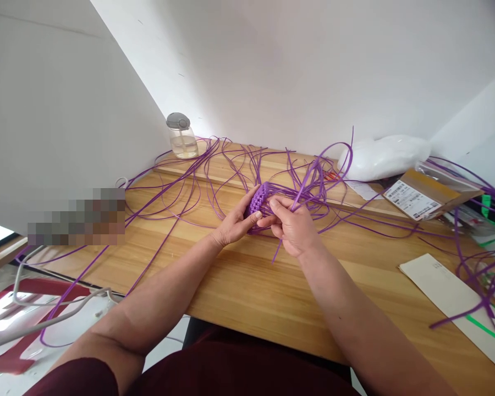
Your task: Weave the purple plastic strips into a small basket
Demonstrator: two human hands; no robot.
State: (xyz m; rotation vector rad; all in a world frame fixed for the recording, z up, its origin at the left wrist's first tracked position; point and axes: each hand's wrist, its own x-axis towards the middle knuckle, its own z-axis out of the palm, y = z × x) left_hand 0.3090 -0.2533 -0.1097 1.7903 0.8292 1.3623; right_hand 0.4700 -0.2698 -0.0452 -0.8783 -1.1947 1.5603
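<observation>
Purple strips (177, 190) sprawled from the table's (247, 291) far left corner. Mid-table, our left hand (235, 223) cupped the woven piece (259, 201), and our right hand (293, 228) pinched a strand (303, 192) against it. It seemed light and springy, best held by its woven body.

The near part of the light wooden tabletop (247, 286) is bare, open passage in from the front edge. Long purple plastic strips (318, 184) loop across the far part, and a clear glass bottle with grey lid (182, 137) blocks far left. 3 obstacles crowd the right: white plastic bag (385, 157), labelled brown cardboard box (416, 198), white paper envelope (449, 291).
</observation>
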